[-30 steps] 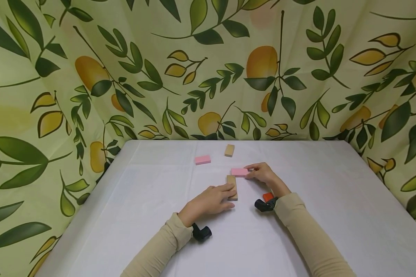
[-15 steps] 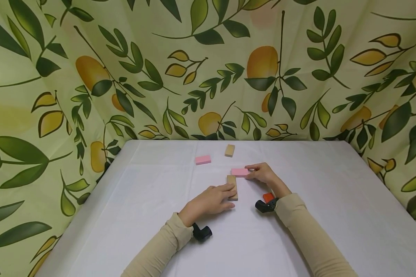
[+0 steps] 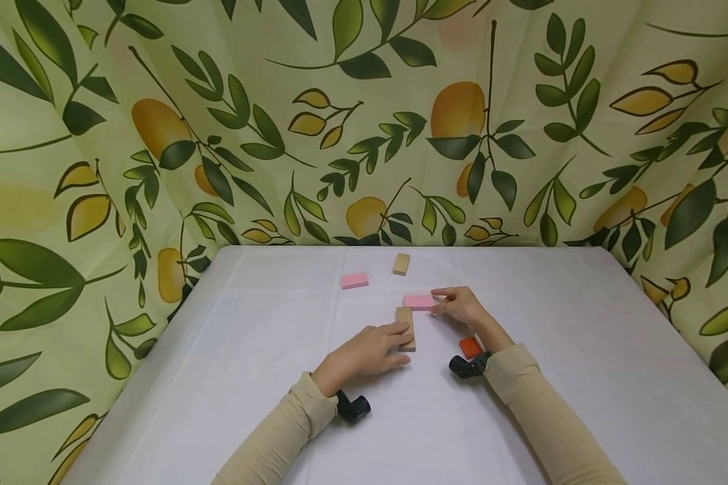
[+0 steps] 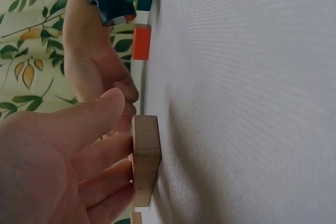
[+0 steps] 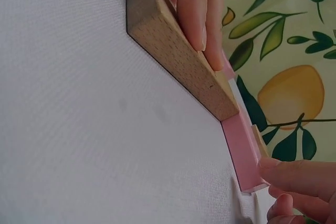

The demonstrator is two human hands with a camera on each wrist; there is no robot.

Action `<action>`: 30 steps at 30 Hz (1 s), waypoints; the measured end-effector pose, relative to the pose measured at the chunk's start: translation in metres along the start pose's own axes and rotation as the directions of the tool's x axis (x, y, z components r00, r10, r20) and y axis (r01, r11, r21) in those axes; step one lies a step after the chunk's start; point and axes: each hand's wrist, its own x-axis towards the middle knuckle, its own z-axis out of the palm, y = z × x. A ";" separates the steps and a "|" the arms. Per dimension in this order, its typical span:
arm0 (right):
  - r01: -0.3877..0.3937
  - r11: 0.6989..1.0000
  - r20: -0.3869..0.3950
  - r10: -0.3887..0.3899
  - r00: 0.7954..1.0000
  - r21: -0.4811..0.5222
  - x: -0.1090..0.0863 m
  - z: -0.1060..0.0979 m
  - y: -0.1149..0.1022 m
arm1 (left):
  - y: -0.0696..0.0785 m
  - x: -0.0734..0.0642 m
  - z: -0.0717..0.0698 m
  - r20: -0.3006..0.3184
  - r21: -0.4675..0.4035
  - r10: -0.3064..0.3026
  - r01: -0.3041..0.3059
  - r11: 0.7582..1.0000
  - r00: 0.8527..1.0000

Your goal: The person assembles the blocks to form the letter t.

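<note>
A long wooden block (image 3: 405,316) lies flat on the white table, pointing away from me. The fingers of my left hand (image 3: 370,349) rest straight on it, and the thumb stands apart from it in the left wrist view. At the far end of this block a pink block (image 3: 418,302) lies crosswise, end to side with it in the right wrist view (image 5: 242,153). My right hand (image 3: 461,305) pinches the right end of the pink block with thumb and forefinger tips, barely overlapping it.
Farther back lie a second pink block (image 3: 354,281) and a short wooden block (image 3: 401,264). A red block (image 3: 470,347) sits beside the right wrist's black camera (image 3: 468,366). Behind the table (image 3: 249,323) hangs a leaf-and-fruit patterned cloth (image 3: 364,135).
My right hand and forearm have shifted slightly to the right, so the fingertips cover less of the pink block, and the red block shows more. The left hand has stayed still.
</note>
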 end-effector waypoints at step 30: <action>0.183 0.979 -0.037 -0.187 0.982 -0.091 -0.028 0.007 -0.010 | 0.001 -0.002 0.000 -0.023 0.044 0.023 -0.022 0.999 0.999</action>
